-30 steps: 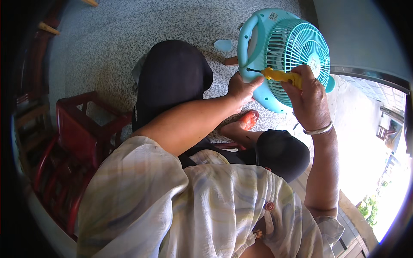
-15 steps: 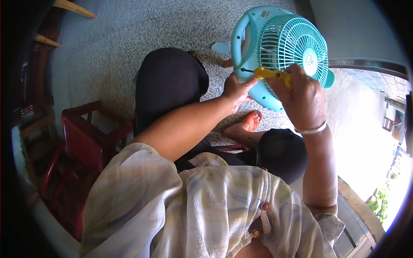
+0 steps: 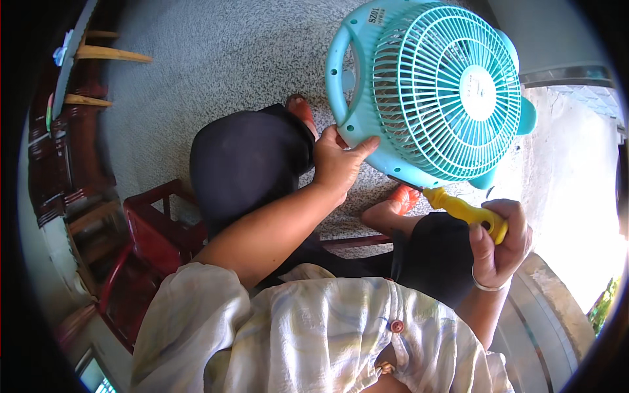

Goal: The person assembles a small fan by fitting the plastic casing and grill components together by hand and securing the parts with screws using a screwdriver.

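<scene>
A turquoise fan (image 3: pixel 357 124) with a round slatted grille and a loop handle is held up in front of me. My left hand (image 3: pixel 339 160) grips the lower edge of its rim, thumb on the front, near the handle's end. Small dark screw holes dot the rim. In my right hand (image 3: pixel 501 239), its fingers wrapped round the handle's end, is a yellow-handled screwdriver (image 3: pixel 458 208). Its dark shaft points left toward the fan's lower rim; whether the tip touches cannot be told.
Below the fan are my knees in dark trousers (image 3: pixel 252 164) and feet in orange-red sandals (image 3: pixel 405 198). A dark red chair (image 3: pixel 157 229) stands at my left, wooden furniture legs (image 3: pixel 114 54) beyond it. The floor (image 3: pixel 170 98) is speckled grey. A bright doorway opens at the right.
The screwdriver has moved from the rim by the handle down and right, along with my right hand. The fan appears larger and nearer. My left hand has shifted slightly left and down.
</scene>
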### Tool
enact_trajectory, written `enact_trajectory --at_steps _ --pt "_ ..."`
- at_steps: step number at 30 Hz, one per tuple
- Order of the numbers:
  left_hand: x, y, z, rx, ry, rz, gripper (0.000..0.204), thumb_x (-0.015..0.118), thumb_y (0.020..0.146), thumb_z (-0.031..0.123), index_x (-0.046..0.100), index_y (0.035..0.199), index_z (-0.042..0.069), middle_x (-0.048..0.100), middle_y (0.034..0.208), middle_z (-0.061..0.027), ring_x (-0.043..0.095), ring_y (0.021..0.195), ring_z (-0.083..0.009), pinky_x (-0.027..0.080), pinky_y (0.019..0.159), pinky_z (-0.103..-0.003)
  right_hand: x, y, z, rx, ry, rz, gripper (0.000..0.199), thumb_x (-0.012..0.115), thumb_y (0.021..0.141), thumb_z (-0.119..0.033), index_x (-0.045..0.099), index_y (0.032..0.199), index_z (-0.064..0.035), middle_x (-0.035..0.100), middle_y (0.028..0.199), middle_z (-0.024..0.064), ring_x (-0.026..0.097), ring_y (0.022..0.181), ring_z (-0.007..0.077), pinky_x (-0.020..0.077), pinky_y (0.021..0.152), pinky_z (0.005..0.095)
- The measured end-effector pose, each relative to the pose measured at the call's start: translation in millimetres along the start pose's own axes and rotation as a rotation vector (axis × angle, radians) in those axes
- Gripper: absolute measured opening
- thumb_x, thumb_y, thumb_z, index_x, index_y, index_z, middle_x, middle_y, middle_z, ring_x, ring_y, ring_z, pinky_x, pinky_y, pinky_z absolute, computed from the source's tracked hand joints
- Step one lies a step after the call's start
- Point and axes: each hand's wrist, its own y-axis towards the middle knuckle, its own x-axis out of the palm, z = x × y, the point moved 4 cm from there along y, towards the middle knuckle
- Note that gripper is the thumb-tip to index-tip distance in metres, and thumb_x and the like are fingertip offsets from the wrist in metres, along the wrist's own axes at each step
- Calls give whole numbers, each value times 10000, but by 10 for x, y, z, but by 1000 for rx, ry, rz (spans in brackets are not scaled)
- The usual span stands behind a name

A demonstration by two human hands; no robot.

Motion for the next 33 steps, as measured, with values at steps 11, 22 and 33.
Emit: enact_trajectory --at_steps 11,22,33 --pt "-36 -22 174 70 76 72 447 767 673 55 499 1020 -32 609 896 -90 596 810 -156 487 734 -291 -2 -176 142 -37 52 16 270 664 671 -198 566 827 0 585 637 99 578 543 209 449 528 271" --pt "-1 -119 236 -63 -116 -78 411 641 798 69 468 1169 95 567 1000 -51 552 942 -165 469 792 -354 225 -310 261 351 740 38 313 440 647 32 523 948 49 553 916 123 586 704 171 470 673 287" --pt "19 98 326 -222 -464 -176 416 507 876 399 456 1176 116 507 1100 -52 455 1032 -206 415 793 -450 785 -24 -146 -96 -146 -70 595 472 561 75 494 1154 35 560 953 224 554 882 390 454 790 399"
